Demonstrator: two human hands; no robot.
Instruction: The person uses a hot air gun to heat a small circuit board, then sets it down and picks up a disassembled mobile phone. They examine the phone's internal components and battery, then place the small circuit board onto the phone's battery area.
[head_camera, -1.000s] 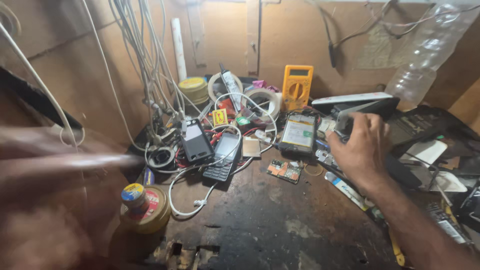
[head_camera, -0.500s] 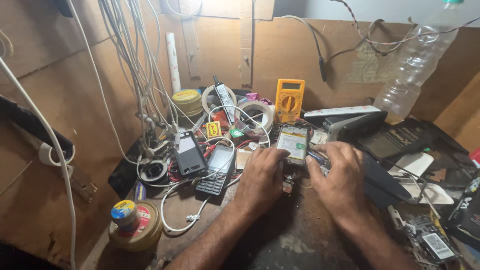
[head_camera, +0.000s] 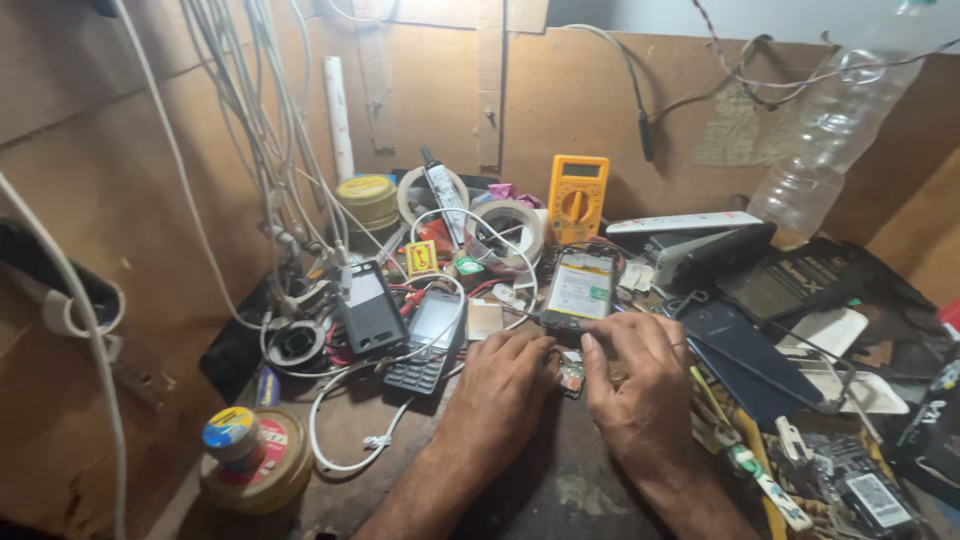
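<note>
Both of my hands rest on a cluttered wooden workbench (head_camera: 560, 495). My left hand (head_camera: 500, 395) and my right hand (head_camera: 635, 385) meet at a small circuit board (head_camera: 571, 377), which lies between their fingertips; both touch it. Just beyond the fingers lies an opened phone (head_camera: 580, 290) with a white and green panel showing. Left of my left hand sit a keypad phone (head_camera: 428, 340) and a dark phone (head_camera: 368, 308), with a white cable (head_camera: 345, 400) looping around them.
A yellow multimeter (head_camera: 577, 197) stands at the back beside tape rolls (head_camera: 510, 225). A round tin (head_camera: 255, 460) sits front left. Dark phone covers (head_camera: 750, 355) and tools crowd the right. A clear plastic bottle (head_camera: 825, 140) hangs upper right. Cables hang down the left wall.
A second ago my right hand was raised at the right holding a dark object and my left arm was a blur at the left. Both hands have since come down together onto the small board.
</note>
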